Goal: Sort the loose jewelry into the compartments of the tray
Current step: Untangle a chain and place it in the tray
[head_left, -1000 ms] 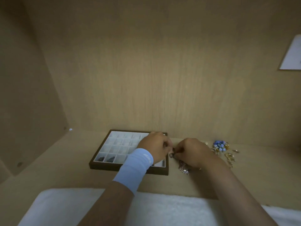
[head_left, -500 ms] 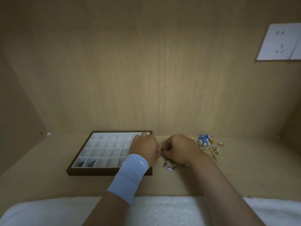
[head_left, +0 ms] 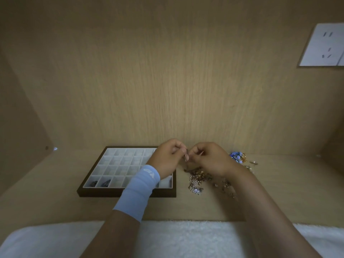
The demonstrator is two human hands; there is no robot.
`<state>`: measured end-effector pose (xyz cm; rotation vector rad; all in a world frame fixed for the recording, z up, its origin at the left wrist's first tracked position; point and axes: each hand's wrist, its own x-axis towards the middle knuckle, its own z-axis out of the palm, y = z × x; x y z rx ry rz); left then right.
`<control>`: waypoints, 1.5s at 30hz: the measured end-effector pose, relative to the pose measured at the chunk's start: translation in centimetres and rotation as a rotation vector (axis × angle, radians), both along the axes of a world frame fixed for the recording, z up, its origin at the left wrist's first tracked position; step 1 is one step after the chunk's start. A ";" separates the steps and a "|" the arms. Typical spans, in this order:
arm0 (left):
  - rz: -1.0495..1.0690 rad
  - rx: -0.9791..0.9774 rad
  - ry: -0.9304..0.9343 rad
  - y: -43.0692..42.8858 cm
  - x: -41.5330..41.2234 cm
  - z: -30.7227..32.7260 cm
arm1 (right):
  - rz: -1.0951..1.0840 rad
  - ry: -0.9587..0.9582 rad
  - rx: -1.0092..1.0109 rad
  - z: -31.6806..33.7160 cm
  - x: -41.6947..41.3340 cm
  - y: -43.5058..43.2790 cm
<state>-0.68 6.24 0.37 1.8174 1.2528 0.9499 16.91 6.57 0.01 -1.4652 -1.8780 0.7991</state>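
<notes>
A dark-framed tray with white compartments lies on the wooden surface left of centre; two front-left compartments hold dark pieces. My left hand, with a light blue wristband, hovers over the tray's right side. My right hand is just beside it. Both pinch a small metallic jewelry piece between their fingertips. Below them lies a loose pile of gold and pearl jewelry. A blue beaded piece and gold rings lie further right.
A wooden back wall rises right behind the tray. A side panel closes the left. A white socket plate is on the wall at upper right. A white fluffy cloth covers the front edge.
Both hands have lifted a little from the surface, with the small piece held between them. The pile under the right hand is now uncovered. The camera view has shifted.
</notes>
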 end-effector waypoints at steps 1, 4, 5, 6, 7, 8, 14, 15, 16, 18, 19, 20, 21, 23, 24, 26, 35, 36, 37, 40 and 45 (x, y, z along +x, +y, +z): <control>-0.007 -0.008 -0.058 -0.1 0.0 0.5 | 0.023 0.103 -0.022 0.4 -0.1 -0.1; -0.018 -0.032 -0.214 -0.7 0.2 2.2 | 0.167 0.329 -0.148 1.8 -0.2 -0.8; -0.017 -0.039 -0.250 -0.9 0.1 2.7 | 0.197 0.350 -0.167 2.0 -0.3 -1.0; -0.013 -0.040 -0.264 -1.0 0.0 3.1 | 0.199 0.350 -0.159 2.2 -0.4 -1.1; 0.000 -0.032 -0.245 -1.0 -0.3 3.4 | 0.173 0.349 -0.135 2.3 -0.6 -1.1; 0.022 -0.014 -0.193 -1.0 -0.5 3.6 | 0.130 0.357 -0.101 2.4 -0.6 -1.0; 0.061 0.075 0.162 -1.1 -2.5 4.9 | 0.018 0.457 0.067 4.0 -0.5 -1.2; 0.033 0.089 0.216 -1.3 -2.7 5.1 | 0.019 0.470 0.086 4.2 -0.6 -1.4; 0.003 0.101 0.235 -1.4 -2.9 5.3 | 0.017 0.485 0.101 4.3 -0.6 -1.4; -0.031 0.130 0.146 -1.6 -3.1 5.7 | -0.001 0.504 0.113 4.4 -0.6 -1.4; -0.012 0.145 0.058 -1.6 -3.1 5.8 | -0.011 0.498 0.108 4.3 -0.6 -1.4; 0.022 0.155 -0.035 -1.7 -3.0 6.0 | -0.011 0.485 0.100 4.3 -0.7 -1.4; 0.053 0.158 -0.123 -1.8 -2.9 6.2 | 0.000 0.475 0.086 4.1 -0.7 -1.5; 0.079 0.143 -0.289 -1.9 -2.7 6.5 | 0.054 0.451 0.043 3.8 -1.0 -1.6; 0.078 0.132 -0.362 -1.8 -2.6 6.6 | 0.087 0.429 0.009 3.7 -1.2 -1.7; 0.052 0.119 -0.495 -1.7 -2.7 6.8 | 0.162 0.371 -0.084 3.4 -1.8 -1.9; 0.268 0.408 -0.180 -1.2 -4.3 6.7 | 0.360 0.253 -0.209 2.4 -3.6 -2.1; 0.301 0.420 -0.166 -1.3 -4.5 6.7 | 0.371 0.244 -0.215 2.6 -3.7 -2.2; 0.323 0.416 -0.193 -1.4 -4.5 6.7 | 0.385 0.238 -0.221 2.7 -3.9 -2.4; 0.288 0.278 -0.436 -2.0 -4.1 7.3 | 0.428 0.245 -0.210 2.7 -4.8 -2.6; 0.098 0.104 -0.676 -3.8 -5.4 8.0 | 0.454 0.295 -0.246 2.3 -7.0 -3.4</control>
